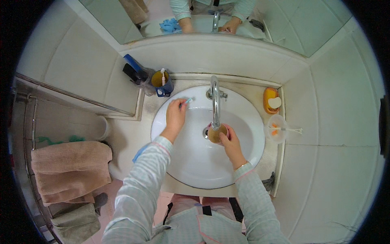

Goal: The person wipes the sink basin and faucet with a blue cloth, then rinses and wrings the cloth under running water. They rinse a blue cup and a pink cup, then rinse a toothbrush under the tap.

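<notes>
My left hand [176,115] holds a light blue toothbrush [189,100] over the back left part of the white washbasin [189,170]. The bristle end points to the right. In my right hand [231,146] is a pink cup [218,134], held by its side under the spout of the chrome faucet [215,103]. The cup's inside looks brownish, and whether water runs into it cannot be told. The basin drain [206,133] shows partly, just left of the cup.
A blue cup [164,89] with a toothbrush stands back left beside combs [133,67]. A soap dish [270,100] and a clear cup with a white-handled item [276,129] stand right. Towels [70,170] hang left. A mirror [289,21] is behind the faucet.
</notes>
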Demonstrator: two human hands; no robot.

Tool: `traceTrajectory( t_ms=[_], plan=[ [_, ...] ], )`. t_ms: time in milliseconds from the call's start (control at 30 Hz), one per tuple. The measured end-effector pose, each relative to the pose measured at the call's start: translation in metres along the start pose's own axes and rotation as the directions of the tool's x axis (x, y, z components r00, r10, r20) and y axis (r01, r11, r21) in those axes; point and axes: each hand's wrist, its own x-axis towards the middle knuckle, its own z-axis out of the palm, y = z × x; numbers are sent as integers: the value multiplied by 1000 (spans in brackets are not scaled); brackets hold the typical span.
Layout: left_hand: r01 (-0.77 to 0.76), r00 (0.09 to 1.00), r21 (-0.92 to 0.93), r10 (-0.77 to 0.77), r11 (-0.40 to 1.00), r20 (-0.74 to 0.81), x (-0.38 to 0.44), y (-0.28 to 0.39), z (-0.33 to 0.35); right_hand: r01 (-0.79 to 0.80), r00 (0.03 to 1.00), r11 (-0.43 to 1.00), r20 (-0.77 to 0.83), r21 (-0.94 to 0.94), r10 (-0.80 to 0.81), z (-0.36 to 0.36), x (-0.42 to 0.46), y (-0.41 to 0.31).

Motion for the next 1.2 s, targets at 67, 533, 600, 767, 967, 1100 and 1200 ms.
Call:
traceTrajectory(
  t_ms=[67,533,600,767,967,1100,1200],
  plan=[
    [-28,993,179,7,983,118,18,-5,-3,13,1000,1000,-10,4,-13,4,3,1],
    [639,656,-193,-397,744,642,-62,81,29,240,919,591,-16,-770,-394,31,-15,-10],
    [313,679,65,-272,947,682,-51,74,30,144,981,616,28,-774,-194,25,-13,-17],
    [-99,737,87,14,991,675,-29,61,28,-222,962,923,84,-314,260,11,11,-34],
    [-130,649,-62,132,990,749,-28,63,24,-390,883,919,261,-51,390,3,0,-59],
    [-352,540,83,130,932,831,-25,67,24,-347,844,932,398,-107,360,7,0,-57],
    [-173,539,62,42,983,841,-21,60,18,-382,866,921,319,-75,385,4,6,-39]
  ],
)
